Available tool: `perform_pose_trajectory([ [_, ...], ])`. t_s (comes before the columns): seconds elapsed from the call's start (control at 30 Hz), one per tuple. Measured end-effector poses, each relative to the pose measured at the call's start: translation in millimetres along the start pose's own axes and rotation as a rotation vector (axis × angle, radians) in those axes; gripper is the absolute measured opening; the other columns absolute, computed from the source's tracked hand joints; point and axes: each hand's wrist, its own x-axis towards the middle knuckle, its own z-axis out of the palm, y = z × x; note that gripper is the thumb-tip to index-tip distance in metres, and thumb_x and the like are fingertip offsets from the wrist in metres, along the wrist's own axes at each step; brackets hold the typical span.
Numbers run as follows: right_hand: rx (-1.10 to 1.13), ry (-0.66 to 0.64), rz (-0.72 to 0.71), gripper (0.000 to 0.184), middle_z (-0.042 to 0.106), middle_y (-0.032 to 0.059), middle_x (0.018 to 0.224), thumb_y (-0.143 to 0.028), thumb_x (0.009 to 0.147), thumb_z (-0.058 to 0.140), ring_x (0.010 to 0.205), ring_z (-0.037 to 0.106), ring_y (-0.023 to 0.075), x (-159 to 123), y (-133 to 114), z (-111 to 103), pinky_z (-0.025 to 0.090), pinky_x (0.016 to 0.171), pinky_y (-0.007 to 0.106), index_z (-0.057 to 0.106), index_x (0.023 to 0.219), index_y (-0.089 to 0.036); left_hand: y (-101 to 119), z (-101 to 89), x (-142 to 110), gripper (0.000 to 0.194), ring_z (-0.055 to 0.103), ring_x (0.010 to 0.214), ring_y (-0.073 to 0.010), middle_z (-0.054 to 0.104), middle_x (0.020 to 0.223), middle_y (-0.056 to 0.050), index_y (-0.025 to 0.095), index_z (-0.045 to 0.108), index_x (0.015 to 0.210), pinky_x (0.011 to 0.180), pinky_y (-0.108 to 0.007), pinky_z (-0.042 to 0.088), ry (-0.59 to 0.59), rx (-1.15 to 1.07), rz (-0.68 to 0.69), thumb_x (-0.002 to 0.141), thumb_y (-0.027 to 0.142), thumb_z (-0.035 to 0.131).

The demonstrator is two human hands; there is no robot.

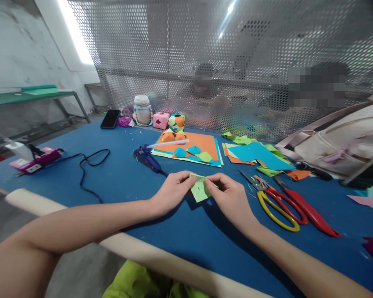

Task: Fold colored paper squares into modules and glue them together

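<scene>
Two-handed pinch on one light-green folded paper [199, 191], held over the blue tabletop [122, 178].
Left to right: magenta power strip [37, 160], black cord [83, 169] trailing from it; dark phone [110, 118] near the far edge; lidded bottle [142, 111]; blue glue gun [149, 160], clear stick at its back end; pink cube [161, 120] behind. Left hand [173, 191]: thumb and fingers closed on the paper's upper left edge. Beyond it, orange sheet [199, 142] topping a stack, small folded pieces on top. Paper sits between the hands, nearer the wearer than the stack. Right hand [231, 193]: thumb and forefinger closed on the paper's right side. Then scissors [275, 209] with yellow and red loops, red-handled tool [312, 213] just beside, and pale bag [338, 136].
</scene>
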Motion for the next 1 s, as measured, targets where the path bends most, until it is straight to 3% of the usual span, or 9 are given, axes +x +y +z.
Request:
perform_pose_trajectory([
  [0.13,0.001,0.005,-0.006,0.020,0.060,0.0012,0.064,-0.033,0.078,0.053,0.058,0.051,0.0134,0.2,1.1,0.7,0.040,0.053,0.024,0.062,0.072,-0.016,-3.0,0.7,1.0,0.025,0.046,0.064,-0.0105,0.056,0.068,0.001,0.012,0.064,0.077,0.060,-0.021,0.037,-0.005,-0.005,-0.021,0.081,0.031,0.047],
  [0.37,0.003,0.007,-0.011,0.021,0.060,0.0012,0.063,-0.033,0.078,0.054,0.057,0.051,0.0132,-2.0,0.4,0.4,0.040,0.053,0.024,0.062,0.070,-0.016,4.3,1.9,-1.7,0.023,0.053,0.073,-0.0133,0.064,0.080,-0.002,0.013,0.066,0.087,0.066,-0.022,0.042,0.003,-0.012,-0.011,0.077,0.029,0.053],
  [0.7,0.008,-0.107,0.017,0.022,0.062,0.0024,0.068,-0.035,0.079,0.053,0.059,0.053,0.0140,0.1,0.1,0.5,0.043,0.053,0.025,0.063,0.080,-0.015,1.3,-1.5,-0.4,0.026,0.056,0.075,-0.0145,0.066,0.079,-0.002,0.013,0.067,0.080,0.069,-0.023,0.044,-0.001,0.096,0.045,0.081,0.032,0.049],
  [1.0,-0.084,-0.057,-0.045,0.023,0.063,0.0020,0.066,-0.033,0.081,0.051,0.061,0.054,0.0145,-3.2,-1.3,-0.7,0.041,0.055,0.024,0.064,0.071,-0.016,2.9,-1.3,-1.3,0.025,0.057,0.078,-0.0150,0.066,0.083,-0.003,0.012,0.066,0.083,0.071,-0.023,0.044,-0.016,0.151,0.069,0.082,0.029,0.048],
])
